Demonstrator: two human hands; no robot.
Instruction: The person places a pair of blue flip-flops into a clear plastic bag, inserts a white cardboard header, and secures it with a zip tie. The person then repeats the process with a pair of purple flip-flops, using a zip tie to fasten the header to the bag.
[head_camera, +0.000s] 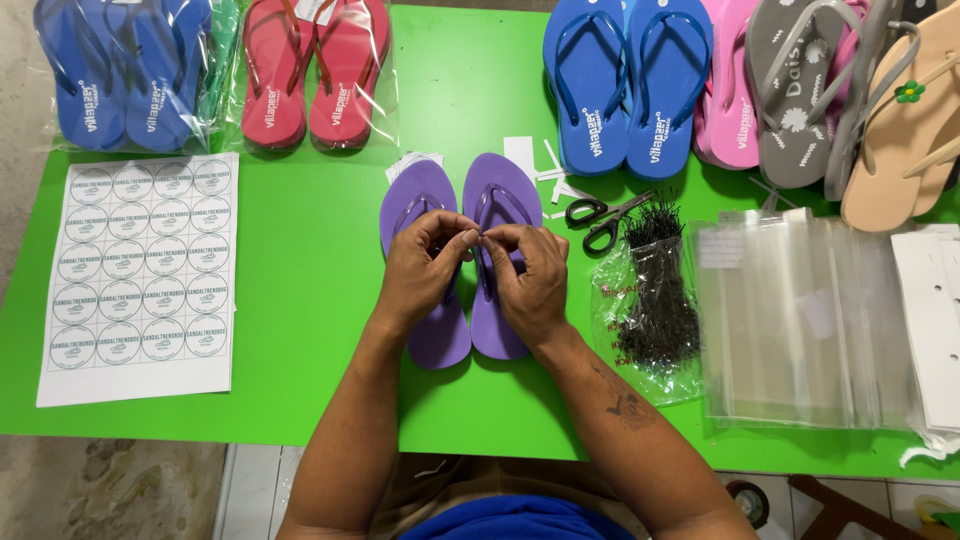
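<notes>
Centrally, both hands worked above a pair of purple flip-flops (470, 330) lying side by side on the green table (310, 330).

Left hand (425, 265) and right hand (530, 275) met over the gap between the two sandals, fingertips pinched together on something small and thin; what it was could not be made out. Each grip was closed, thumb against forefinger, knuckles resting over the straps. Just right of the pair: black scissors (600, 218), then a clear bag of thin black fasteners (655, 300), then a stack of clear plastic sleeves (800, 320). Left of the pair, well apart: a sheet of round stickers (140, 275). Along the far edge: bagged blue flip-flops (120, 70), bagged red flip-flops (315, 70), loose blue flip-flops (625, 85), and pink, grey and tan ones.
</notes>
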